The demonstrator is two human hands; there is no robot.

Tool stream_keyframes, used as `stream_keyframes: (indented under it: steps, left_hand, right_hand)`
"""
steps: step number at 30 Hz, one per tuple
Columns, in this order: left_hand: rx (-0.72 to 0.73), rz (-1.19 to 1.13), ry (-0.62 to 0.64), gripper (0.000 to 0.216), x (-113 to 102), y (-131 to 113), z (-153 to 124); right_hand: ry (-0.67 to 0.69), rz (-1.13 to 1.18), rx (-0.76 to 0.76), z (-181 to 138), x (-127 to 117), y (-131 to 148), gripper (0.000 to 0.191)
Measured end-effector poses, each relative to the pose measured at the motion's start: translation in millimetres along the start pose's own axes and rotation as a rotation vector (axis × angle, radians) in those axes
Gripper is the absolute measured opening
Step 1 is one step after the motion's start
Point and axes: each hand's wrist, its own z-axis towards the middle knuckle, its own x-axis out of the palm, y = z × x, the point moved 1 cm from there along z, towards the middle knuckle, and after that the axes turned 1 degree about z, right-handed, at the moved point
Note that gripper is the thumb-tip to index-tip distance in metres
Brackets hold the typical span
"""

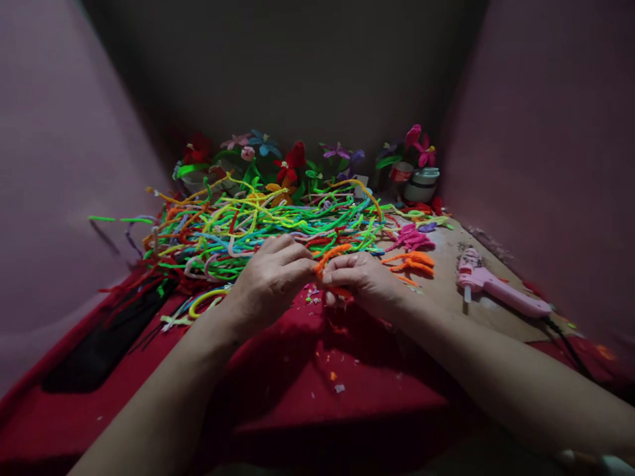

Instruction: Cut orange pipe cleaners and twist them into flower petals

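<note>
My left hand (pixel 275 272) and right hand (pixel 364 279) are pinching an orange fuzzy stem (pixel 333 253) at 12 o'clock; the tangled pile (pixel 270 221) is lying beyond, towards 11; risk: stem snagging there if I'm pulling carelessly

Pipe cleaners (pixel 278 221) lie heaped on the table (pixel 282 396); flowers (pixel 286 172) stand behind them. A phone (pixel 94 354) lies front left; a glue gun (pixel 503 289), right, on a board (pixel 441 294).
</note>
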Motion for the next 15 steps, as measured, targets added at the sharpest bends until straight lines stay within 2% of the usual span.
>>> stream_keyframes:
  steps: [3,5,7,10,12,13,15]
  left_hand:
    - [-0.179,-0.156,0.069,0.019,-5,-5,1]
    - [-0.41,-0.349,0.137,0.019,-4,-7,1]
    - [-0.712,-0.649,0.197,0.02,1,-7,0]
    - [-1.054,-1.208,0.218,0.022,12,-7,-2]
    - [-1.133,-1.48,0.189,0.02,18,-9,-1]
    - [-1.137,-1.546,0.172,0.019,19,-9,0]
    - [-1.103,-1.532,0.101,0.02,16,-10,1]
  right_hand:
    - [0.035,-0.086,-0.034,-3,1,2,0.009]
    - [-0.008,-0.252,-0.101,-6,4,3,0.012]
    - [-0.092,-0.541,-0.285,-10,8,4,0.015]
    - [-0.203,-0.987,-0.713,-18,13,5,0.018]
    - [-0.235,-1.117,-0.904,-21,14,5,0.018]
    - [-0.242,-1.119,-0.938,-22,14,5,0.017]
    - [-0.274,-0.985,-0.873,-23,13,8,0.015]
